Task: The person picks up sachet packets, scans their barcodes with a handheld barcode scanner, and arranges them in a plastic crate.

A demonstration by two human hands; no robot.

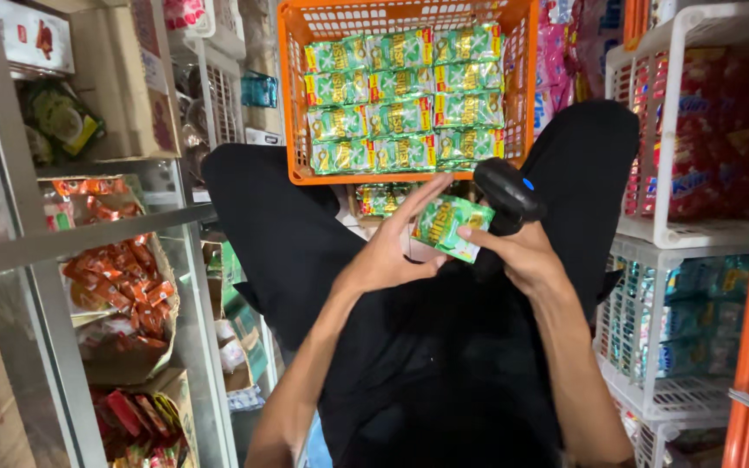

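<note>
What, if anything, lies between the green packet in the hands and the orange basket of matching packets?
Nothing visible does. The green packet is held by the left hand and right hand just below the orange basket; the right hand also holds a black scanner, off to the side.

Pretty cramped spot. The only real open pocket sat in the middle of the frame, over the black-trousered lap (444, 364), and both hands (392, 256) were already in it with a green packet (451, 227) between them. Straight above, the orange basket (292, 104) rested on the knees, packed flat with green packets, so no gap there. The glass-fronted shelf (71, 234) walled off the left of the frame, and white wire racks (687, 234) closed the right side, near the knee.
</note>
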